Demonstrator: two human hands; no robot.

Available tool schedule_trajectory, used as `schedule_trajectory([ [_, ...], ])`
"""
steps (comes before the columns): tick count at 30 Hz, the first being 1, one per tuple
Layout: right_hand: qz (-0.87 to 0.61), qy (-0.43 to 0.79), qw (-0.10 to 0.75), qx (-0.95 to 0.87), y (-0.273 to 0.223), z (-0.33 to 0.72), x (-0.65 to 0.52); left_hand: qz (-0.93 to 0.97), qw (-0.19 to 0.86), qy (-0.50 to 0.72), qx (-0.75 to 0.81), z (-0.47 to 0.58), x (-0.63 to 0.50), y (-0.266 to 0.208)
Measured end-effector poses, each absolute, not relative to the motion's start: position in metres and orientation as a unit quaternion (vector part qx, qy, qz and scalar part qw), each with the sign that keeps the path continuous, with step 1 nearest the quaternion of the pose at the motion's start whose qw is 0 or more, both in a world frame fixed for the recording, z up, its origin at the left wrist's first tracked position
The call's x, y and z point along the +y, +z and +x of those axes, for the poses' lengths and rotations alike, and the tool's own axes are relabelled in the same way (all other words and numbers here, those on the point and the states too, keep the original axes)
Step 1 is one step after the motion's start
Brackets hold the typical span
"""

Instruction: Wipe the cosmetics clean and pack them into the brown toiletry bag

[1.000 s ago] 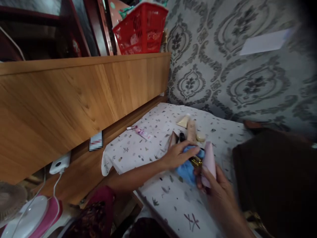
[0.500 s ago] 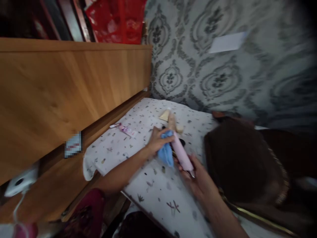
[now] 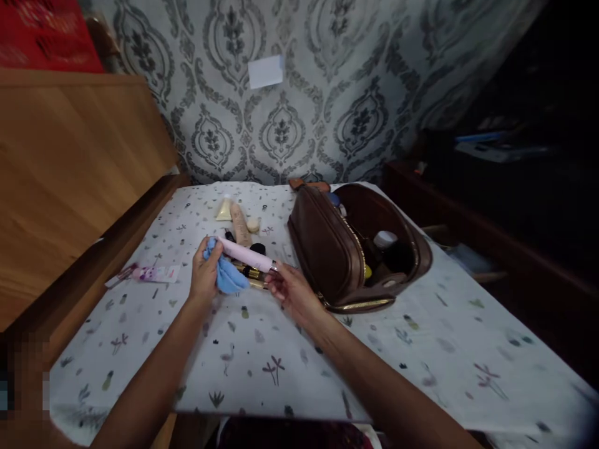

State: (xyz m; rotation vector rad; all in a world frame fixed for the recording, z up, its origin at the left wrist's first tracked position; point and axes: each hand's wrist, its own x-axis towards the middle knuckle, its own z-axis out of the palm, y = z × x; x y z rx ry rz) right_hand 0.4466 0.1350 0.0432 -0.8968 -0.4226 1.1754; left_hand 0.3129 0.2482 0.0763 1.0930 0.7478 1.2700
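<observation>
A pale pink tube (image 3: pixel 248 255) is held at a slant above the table, between my two hands. My left hand (image 3: pixel 204 269) is closed on a light blue cloth (image 3: pixel 229 278), which wraps the tube's left end and hangs down from it. The fingers of my right hand (image 3: pixel 296 292) pinch the silvery end of the tube at the right. Behind the tube lie several cosmetics, among them a beige tube (image 3: pixel 240 224), a cream-coloured tube (image 3: pixel 224 210), a small round jar (image 3: pixel 253 224) and a round black item (image 3: pixel 258 249). Some gold and black items are partly covered by the tube.
An open brown cosmetic bag (image 3: pixel 322 240) with a gold zip stands right of my hands, holding several items. At the left lies a pink and white packet (image 3: pixel 156 273). The patterned cloth (image 3: pixel 262 386) covers the table, with a wooden cabinet (image 3: pixel 70 174) along its left.
The view has swung to the right, bringing the bag's open inside into sight. The pink tube is turned closer to level, still between my hands with the blue cloth.
</observation>
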Motion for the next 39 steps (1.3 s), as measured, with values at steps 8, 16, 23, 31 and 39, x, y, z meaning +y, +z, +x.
schedule_trajectory([
  [8,-0.420,0.451,0.728,-0.300,0.052,0.445,0.133,0.418,0.605,0.567,0.371,0.312,0.254,0.077],
  [16,-0.462,0.374,0.723,-0.353,0.054,0.443,0.130,0.411,0.612,0.543,0.403,0.310,0.255,0.078],
  [23,-0.480,0.347,0.702,-0.397,0.047,0.443,0.130,0.429,0.616,0.541,0.379,0.309,0.256,0.078],
  [31,-0.465,0.360,0.706,-0.395,0.046,0.444,0.132,0.442,0.607,0.546,0.372,0.308,0.255,0.077],
  [39,-0.464,0.367,0.722,-0.358,0.050,0.447,0.133,0.459,0.604,0.531,0.379,0.309,0.250,0.082],
])
